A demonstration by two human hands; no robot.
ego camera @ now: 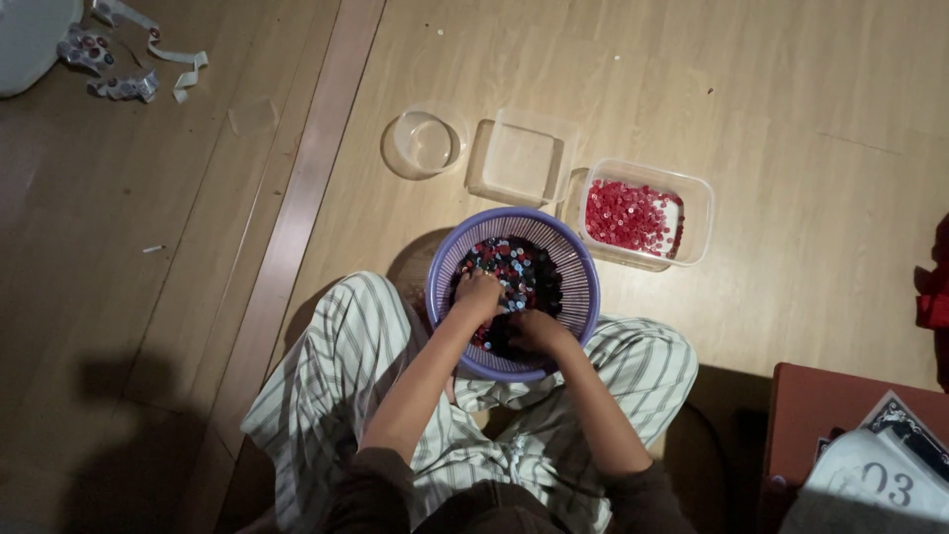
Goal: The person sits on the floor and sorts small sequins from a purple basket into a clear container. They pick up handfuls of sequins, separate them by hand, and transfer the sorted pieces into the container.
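Sitting on a dim wooden floor, both hands dig, fingers curled, among buttons.

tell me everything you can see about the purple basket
The purple basket is round, plastic-looking, with slotted ribbed walls and a smooth rim. It sits upright on the wooden floor between the seated person's knees, just in front of three clear containers. It holds a heap of small mixed-colour pieces, mostly dark, red and blue. The left hand and right hand are both inside it, on the pieces.
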